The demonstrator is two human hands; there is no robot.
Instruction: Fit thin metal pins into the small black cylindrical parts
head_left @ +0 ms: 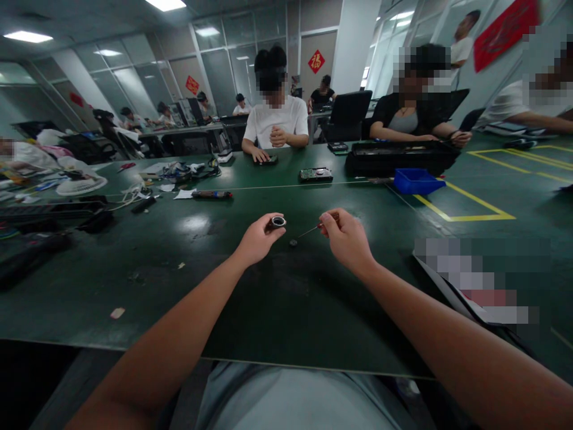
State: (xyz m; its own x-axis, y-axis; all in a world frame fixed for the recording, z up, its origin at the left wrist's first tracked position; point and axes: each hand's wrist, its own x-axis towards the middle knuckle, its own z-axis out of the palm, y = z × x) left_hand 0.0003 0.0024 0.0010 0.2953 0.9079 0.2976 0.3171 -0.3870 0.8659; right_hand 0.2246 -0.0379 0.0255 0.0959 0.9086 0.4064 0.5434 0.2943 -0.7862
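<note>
The left hand (pixel 259 239) is pinched on a small metal ring (pixel 277 222) held above the worktop (pixel 277 310), and the right hand (pixel 344 239) is clamped on a thin screwdriver (pixel 308 230) whose tip points at a small dark part (pixel 293 243) lying loose below. A slip of the tip could flick that part away, or the lightly pinched ring could drop and roll. There is open room all round the hands, with the near edge well back by the person's body and the blue bin (pixel 418 180) well apart.

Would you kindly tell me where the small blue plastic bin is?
In the head view, the small blue plastic bin sits on the green table, far right, beside the long black tray.
</note>
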